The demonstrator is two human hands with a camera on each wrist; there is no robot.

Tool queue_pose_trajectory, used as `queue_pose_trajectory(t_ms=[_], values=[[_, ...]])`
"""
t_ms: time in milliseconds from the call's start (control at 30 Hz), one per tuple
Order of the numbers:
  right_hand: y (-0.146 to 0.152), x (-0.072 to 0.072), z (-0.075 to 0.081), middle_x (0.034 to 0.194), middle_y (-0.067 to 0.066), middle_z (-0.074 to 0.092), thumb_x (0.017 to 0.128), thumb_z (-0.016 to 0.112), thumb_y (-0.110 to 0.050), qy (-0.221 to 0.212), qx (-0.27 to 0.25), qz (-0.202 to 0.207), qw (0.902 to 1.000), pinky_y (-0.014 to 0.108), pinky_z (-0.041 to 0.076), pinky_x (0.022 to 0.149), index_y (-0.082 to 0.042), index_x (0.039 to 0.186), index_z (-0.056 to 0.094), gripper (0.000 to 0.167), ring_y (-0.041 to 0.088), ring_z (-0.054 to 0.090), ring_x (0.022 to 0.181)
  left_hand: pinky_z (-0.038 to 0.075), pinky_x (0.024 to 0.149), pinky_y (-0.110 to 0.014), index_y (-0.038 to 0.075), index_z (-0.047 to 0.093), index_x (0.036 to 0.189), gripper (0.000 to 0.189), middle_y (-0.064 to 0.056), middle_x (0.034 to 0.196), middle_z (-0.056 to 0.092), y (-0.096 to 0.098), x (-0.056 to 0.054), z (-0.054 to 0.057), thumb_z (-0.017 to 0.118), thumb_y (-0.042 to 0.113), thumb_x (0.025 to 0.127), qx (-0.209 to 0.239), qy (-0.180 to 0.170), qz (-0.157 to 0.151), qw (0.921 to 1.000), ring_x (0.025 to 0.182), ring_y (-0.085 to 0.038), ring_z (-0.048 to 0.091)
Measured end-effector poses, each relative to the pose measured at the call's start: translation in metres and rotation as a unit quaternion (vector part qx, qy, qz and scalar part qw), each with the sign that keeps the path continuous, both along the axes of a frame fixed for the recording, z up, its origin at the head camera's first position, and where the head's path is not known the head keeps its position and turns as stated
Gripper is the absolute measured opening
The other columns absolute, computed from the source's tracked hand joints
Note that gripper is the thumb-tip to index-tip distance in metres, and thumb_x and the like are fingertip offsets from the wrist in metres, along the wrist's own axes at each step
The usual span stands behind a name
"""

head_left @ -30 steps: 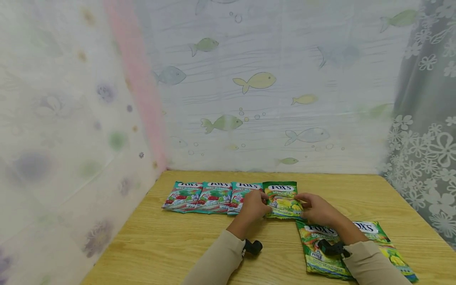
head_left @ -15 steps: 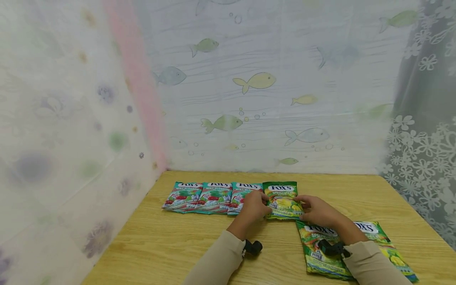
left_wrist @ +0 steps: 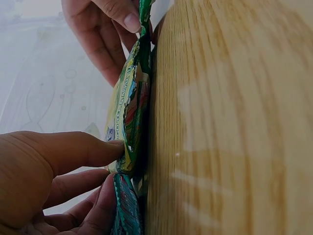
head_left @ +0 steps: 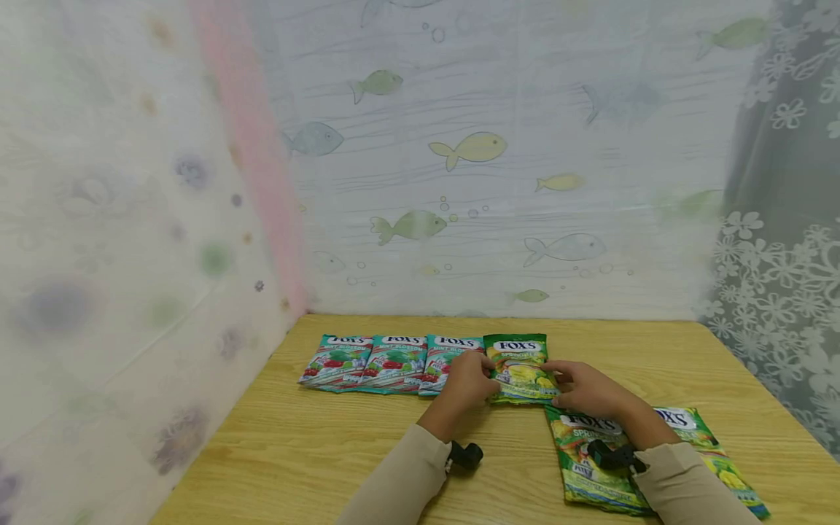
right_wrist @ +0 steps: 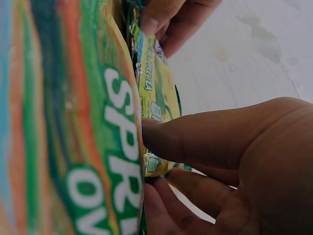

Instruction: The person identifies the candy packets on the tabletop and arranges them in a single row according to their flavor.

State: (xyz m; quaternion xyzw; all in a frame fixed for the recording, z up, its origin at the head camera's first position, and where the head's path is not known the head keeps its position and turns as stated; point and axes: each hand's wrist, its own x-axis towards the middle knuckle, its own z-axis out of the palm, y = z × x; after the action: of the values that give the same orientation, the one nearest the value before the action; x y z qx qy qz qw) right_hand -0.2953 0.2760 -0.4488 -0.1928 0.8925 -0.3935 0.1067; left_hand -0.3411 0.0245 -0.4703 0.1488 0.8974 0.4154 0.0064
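Note:
A green-and-yellow Fox's candy bag point(head_left: 518, 372) lies flat at the right end of a row on the table. At its left edge, my left hand point(head_left: 467, 380) grips it with the thumb on top, as the left wrist view shows; the fingers point(left_wrist: 103, 205) touch the neighbouring teal bag point(left_wrist: 126, 208). My right hand point(head_left: 588, 392) holds the opposite edge, its thumb point(right_wrist: 186, 134) on the bag's front in the right wrist view. Three teal Mint Blossom bags point(head_left: 396, 364) continue the row leftward, the rightmost partly covered by my left hand.
More green candy bags point(head_left: 597, 485) lie at the front right, overlapping, partly under my right forearm. The wooden table point(head_left: 315, 452) meets a fish-patterned sheet point(head_left: 407, 284) at the back. A flowered sheet point(head_left: 190, 350) borders the left side.
Almost nothing differs. Both hands stay at the edges of the green candy bag; the right hand's fingers have shifted very slightly.

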Motion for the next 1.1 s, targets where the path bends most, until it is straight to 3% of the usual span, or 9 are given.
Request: queue_pose_trajectory(t_ms=[233, 433, 567, 667, 867, 1000, 1100], values=[[0.0, 0.003, 0.003, 0.158, 0.036, 0.036, 0.098, 0.07, -0.012, -0.013, -0.009, 0.003, 0.9999, 0.059, 0.051, 0.102, 0.004, 0.153, 0.043, 0.064, 0.06, 0.038, 0.141, 0.046, 0.064, -0.03, 0.005, 0.075, 0.124, 0.037, 0.001, 0.088, 0.066, -0.001, 0.005, 0.004, 0.082, 0.009, 0.088, -0.005, -0.005, -0.008, 0.9999, 0.075, -0.012, 0.055], [-0.001, 0.005, 0.007, 0.16, 0.035, 0.032, 0.103, 0.065, -0.02, -0.047, -0.046, -0.007, 0.9978, 0.055, 0.054, 0.101, 0.007, 0.156, 0.035, 0.066, 0.058, 0.036, 0.144, 0.049, 0.065, -0.031, 0.005, 0.076, 0.123, 0.038, 0.001, 0.086, 0.066, -0.001, 0.006, 0.007, 0.084, 0.01, 0.086, -0.006, -0.013, -0.013, 0.9998, 0.072, -0.013, 0.058], [0.002, 0.007, 0.01, 0.159, 0.039, 0.031, 0.104, 0.063, -0.021, -0.024, -0.044, -0.003, 0.9988, 0.054, 0.055, 0.101, 0.012, 0.156, 0.031, 0.069, 0.058, 0.041, 0.14, 0.055, 0.068, -0.033, 0.005, 0.078, 0.118, 0.038, -0.003, 0.097, 0.072, 0.002, 0.007, 0.013, 0.088, 0.014, 0.082, -0.033, -0.004, -0.014, 0.9994, 0.082, -0.016, 0.065], [0.006, 0.01, 0.013, 0.156, 0.039, 0.036, 0.104, 0.063, -0.023, 0.004, -0.025, -0.008, 0.9996, 0.055, 0.054, 0.101, 0.012, 0.154, 0.036, 0.066, 0.057, 0.045, 0.138, 0.056, 0.067, -0.032, 0.005, 0.078, 0.116, 0.038, -0.006, 0.105, 0.074, 0.004, 0.009, 0.018, 0.089, 0.015, 0.081, -0.046, -0.003, -0.02, 0.9987, 0.085, -0.017, 0.065], [0.02, 0.021, 0.021, 0.152, 0.036, 0.044, 0.104, 0.064, -0.026, 0.016, -0.003, -0.017, 0.9997, 0.057, 0.054, 0.099, 0.006, 0.149, 0.048, 0.057, 0.058, 0.046, 0.135, 0.05, 0.061, -0.027, 0.006, 0.077, 0.121, 0.04, -0.003, 0.093, 0.073, 0.01, 0.021, 0.025, 0.087, 0.01, 0.082, -0.063, 0.01, -0.051, 0.9967, 0.068, -0.01, 0.057], [0.03, 0.03, 0.024, 0.149, 0.035, 0.048, 0.104, 0.064, -0.027, 0.016, 0.003, -0.03, 0.9994, 0.054, 0.056, 0.097, 0.006, 0.148, 0.049, 0.056, 0.057, 0.05, 0.132, 0.054, 0.069, -0.026, 0.007, 0.073, 0.128, 0.05, -0.003, 0.095, 0.071, 0.013, 0.032, 0.022, 0.09, 0.015, 0.082, -0.068, 0.025, -0.072, 0.9948, 0.077, -0.008, 0.059], [0.037, 0.039, 0.026, 0.147, 0.034, 0.051, 0.104, 0.065, -0.026, 0.021, 0.007, -0.046, 0.9987, 0.05, 0.058, 0.094, 0.005, 0.147, 0.052, 0.054, 0.053, 0.054, 0.13, 0.056, 0.076, -0.026, 0.007, 0.069, 0.134, 0.059, -0.004, 0.111, 0.07, 0.015, 0.041, 0.021, 0.091, 0.02, 0.081, -0.07, 0.032, -0.086, 0.9934, 0.082, -0.005, 0.063]])
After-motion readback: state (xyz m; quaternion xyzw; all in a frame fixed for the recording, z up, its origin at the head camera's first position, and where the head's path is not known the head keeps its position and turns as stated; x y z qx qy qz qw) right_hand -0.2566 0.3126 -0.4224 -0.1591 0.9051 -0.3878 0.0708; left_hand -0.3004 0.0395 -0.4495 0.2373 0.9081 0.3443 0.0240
